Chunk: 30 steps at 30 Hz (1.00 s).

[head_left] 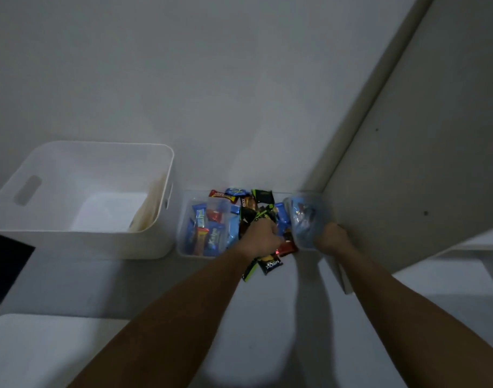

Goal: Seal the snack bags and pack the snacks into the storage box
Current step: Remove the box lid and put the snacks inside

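Head view, left hand (pixel 263 236) clutching snack packets (pixel 251 217); right hand (pixel 332 238) gripping clear bag (pixel 304 219)

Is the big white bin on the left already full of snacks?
No, the white bin shows a mostly bare bottom, while the snack bars sit in the clear box beside it.

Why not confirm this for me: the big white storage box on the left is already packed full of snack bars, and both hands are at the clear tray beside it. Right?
Not quite. The head view shows the white storage box nearly empty, holding only something pale against its right wall. The snack bars lie in the clear tray, where the left hand and right hand are.
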### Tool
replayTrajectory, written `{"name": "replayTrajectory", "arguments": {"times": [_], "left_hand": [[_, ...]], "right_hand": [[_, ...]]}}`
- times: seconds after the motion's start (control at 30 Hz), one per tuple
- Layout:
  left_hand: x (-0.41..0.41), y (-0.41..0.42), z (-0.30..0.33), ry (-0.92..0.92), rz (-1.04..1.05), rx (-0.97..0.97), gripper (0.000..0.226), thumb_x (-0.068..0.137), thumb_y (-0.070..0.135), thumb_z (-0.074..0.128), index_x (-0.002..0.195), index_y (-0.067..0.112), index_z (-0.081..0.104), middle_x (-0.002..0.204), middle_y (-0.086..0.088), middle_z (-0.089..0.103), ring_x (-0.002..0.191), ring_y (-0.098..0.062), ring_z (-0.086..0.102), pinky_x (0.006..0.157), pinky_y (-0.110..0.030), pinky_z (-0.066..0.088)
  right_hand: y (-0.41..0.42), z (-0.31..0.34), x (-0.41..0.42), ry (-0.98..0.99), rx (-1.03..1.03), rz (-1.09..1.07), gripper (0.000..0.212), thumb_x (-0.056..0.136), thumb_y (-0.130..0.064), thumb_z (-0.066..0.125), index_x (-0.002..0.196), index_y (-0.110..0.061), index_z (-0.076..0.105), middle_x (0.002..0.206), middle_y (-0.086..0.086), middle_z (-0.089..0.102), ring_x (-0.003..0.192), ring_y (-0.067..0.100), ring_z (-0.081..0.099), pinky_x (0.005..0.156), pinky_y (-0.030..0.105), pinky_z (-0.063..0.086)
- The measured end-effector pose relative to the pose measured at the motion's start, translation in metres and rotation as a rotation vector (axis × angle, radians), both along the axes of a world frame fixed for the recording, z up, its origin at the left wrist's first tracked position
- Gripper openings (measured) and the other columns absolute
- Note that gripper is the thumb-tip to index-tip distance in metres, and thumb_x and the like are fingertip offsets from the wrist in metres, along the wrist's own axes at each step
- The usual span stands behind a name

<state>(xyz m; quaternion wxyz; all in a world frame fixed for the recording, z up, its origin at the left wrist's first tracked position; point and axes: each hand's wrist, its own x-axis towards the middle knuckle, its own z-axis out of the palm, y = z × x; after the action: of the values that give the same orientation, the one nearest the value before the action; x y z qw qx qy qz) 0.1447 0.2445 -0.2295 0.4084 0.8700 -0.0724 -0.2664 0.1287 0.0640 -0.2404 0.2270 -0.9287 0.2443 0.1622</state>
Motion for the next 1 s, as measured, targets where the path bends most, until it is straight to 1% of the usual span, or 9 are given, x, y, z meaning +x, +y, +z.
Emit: {"name": "replayTrajectory", "arguments": {"times": [0.1,0.23,0.37,0.47,0.6,0.67,0.77,0.9,1.0], "left_hand": [[0.001,-0.026,-0.012,0.040,-0.001,-0.017,0.009,0.083,0.014,0.064,0.078,0.007,0.066,0.062,-0.002,0.052,0.059,-0.015,0.050,0.055,-0.025,0.040],[0.009,-0.045,-0.035,0.109,0.082,-0.055,0.026,0.086,0.014,0.058,0.109,0.007,0.065,0.100,-0.010,0.069,0.091,-0.025,0.065,0.073,-0.031,0.052],[0.013,-0.041,-0.043,0.137,0.219,-0.075,0.021,0.087,0.009,0.062,0.106,0.000,0.062,0.101,-0.017,0.068,0.085,-0.026,0.069,0.075,-0.042,0.060],[0.017,-0.027,-0.035,0.187,0.264,-0.141,0.020,0.085,0.004,0.065,0.103,-0.001,0.061,0.095,-0.013,0.066,0.077,-0.020,0.068,0.063,-0.030,0.058],[0.025,0.002,-0.011,0.118,0.444,-0.254,0.023,0.085,0.013,0.068,0.094,-0.006,0.059,0.097,-0.025,0.067,0.084,-0.034,0.070,0.069,-0.045,0.060],[0.026,0.020,0.003,0.027,0.553,-0.250,0.027,0.088,0.024,0.065,0.090,-0.001,0.056,0.093,-0.019,0.067,0.078,-0.029,0.068,0.059,-0.034,0.057],[0.024,0.058,0.022,-0.167,0.712,-0.127,0.030,0.091,0.028,0.060,0.094,-0.001,0.056,0.093,-0.016,0.064,0.079,-0.029,0.061,0.053,-0.021,0.045],[0.019,0.104,0.024,-0.226,0.767,0.145,0.031,0.087,0.020,0.055,0.108,-0.003,0.056,0.112,-0.023,0.063,0.105,-0.038,0.059,0.080,-0.033,0.044],[0.014,0.120,0.020,-0.166,0.746,0.278,0.039,0.083,0.019,0.059,0.116,-0.003,0.054,0.120,-0.023,0.061,0.111,-0.038,0.059,0.087,-0.035,0.047]], "right_hand": [[-0.001,-0.012,0.001,0.005,0.004,-0.028,0.039,0.087,-0.021,0.059,0.116,0.004,0.060,0.123,0.024,0.062,0.118,0.034,0.059,0.093,0.035,0.047],[0.003,-0.017,0.008,-0.032,-0.024,-0.143,0.048,0.079,-0.020,0.066,0.122,-0.001,0.053,0.124,0.021,0.062,0.118,0.033,0.059,0.095,0.034,0.047],[0.004,-0.017,0.018,-0.035,-0.015,-0.202,0.036,0.084,-0.017,0.062,0.115,0.001,0.063,0.124,0.019,0.063,0.118,0.033,0.058,0.095,0.035,0.047],[0.003,-0.007,0.027,-0.074,0.028,-0.253,0.037,0.086,-0.014,0.061,0.116,0.008,0.062,0.124,0.025,0.062,0.117,0.036,0.060,0.092,0.035,0.049],[0.023,0.017,0.038,-0.164,0.171,-0.270,0.033,0.082,-0.010,0.062,0.110,0.009,0.063,0.114,0.025,0.065,0.104,0.037,0.065,0.079,0.036,0.052],[0.046,0.027,0.043,-0.200,0.265,-0.240,0.028,0.077,-0.011,0.062,0.099,0.004,0.067,0.102,0.020,0.069,0.091,0.036,0.068,0.074,0.037,0.057],[0.085,0.034,0.049,-0.204,0.394,-0.169,0.028,0.066,-0.018,0.063,0.088,-0.001,0.069,0.093,0.017,0.071,0.080,0.033,0.069,0.069,0.045,0.061],[0.136,0.034,0.051,-0.176,0.480,-0.085,0.014,0.072,-0.011,0.067,0.080,0.000,0.066,0.083,0.016,0.068,0.076,0.033,0.070,0.066,0.044,0.061],[0.164,0.026,0.048,-0.119,0.572,-0.072,0.010,0.076,-0.004,0.069,0.073,-0.003,0.060,0.075,0.014,0.061,0.064,0.029,0.067,0.051,0.036,0.059]]}}
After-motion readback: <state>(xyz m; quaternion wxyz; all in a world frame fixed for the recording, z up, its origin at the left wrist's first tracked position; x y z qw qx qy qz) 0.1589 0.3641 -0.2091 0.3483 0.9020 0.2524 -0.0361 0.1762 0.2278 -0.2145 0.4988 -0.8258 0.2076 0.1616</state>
